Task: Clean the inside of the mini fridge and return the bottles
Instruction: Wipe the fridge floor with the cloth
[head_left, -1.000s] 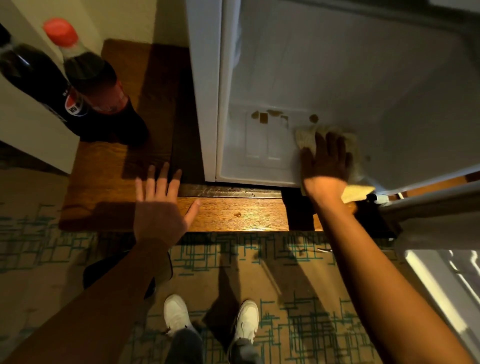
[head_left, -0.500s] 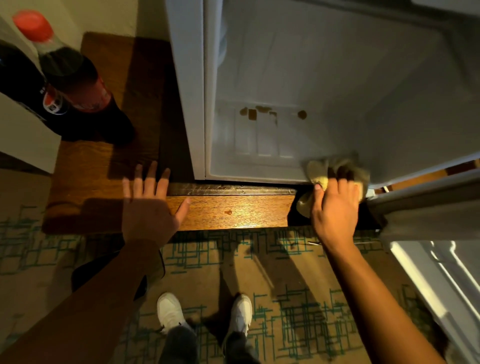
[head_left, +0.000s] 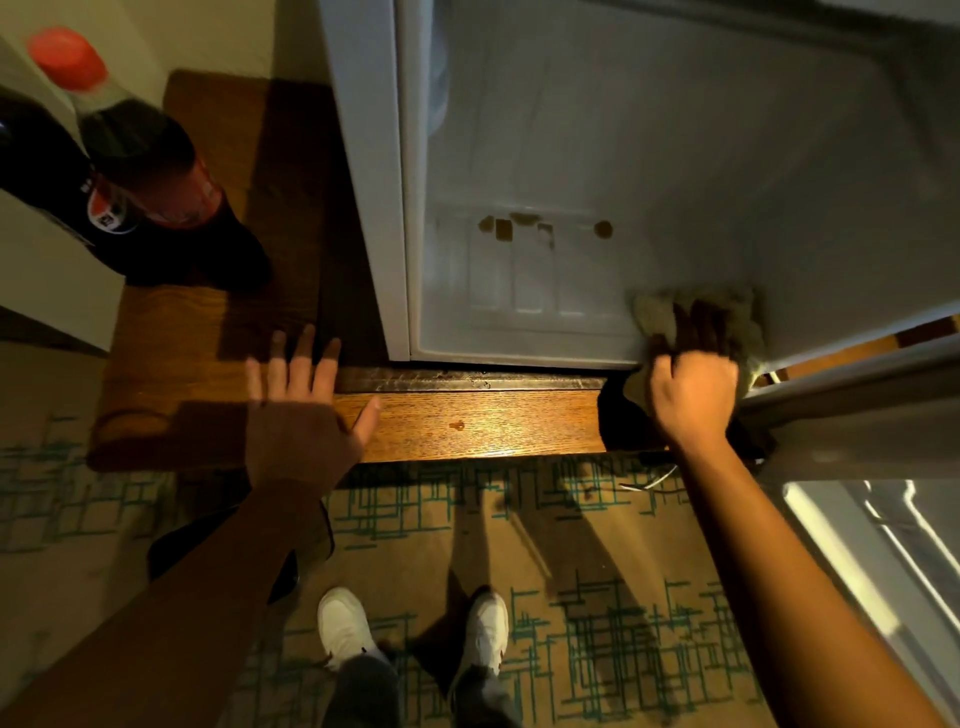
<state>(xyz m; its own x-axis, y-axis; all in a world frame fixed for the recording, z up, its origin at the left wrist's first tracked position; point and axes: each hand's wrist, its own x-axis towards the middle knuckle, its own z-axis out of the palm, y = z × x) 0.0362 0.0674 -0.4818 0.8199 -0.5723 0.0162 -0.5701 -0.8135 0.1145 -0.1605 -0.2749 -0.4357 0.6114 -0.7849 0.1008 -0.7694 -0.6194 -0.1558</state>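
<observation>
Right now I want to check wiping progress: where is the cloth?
Under the right hand, the cloth lies at the fridge floor's front right corner.

The mini fridge is plain white inside, with a few brown stains on its floor. The cloth at its front right corner is a pale yellowy cream. Left of the fridge, both bottles look near-black, one with a red cap and red label. The wooden platform under the fridge is warm orange-brown, and the carpet below it is tan with a teal scribbly grid pattern. The shoes are white.
</observation>
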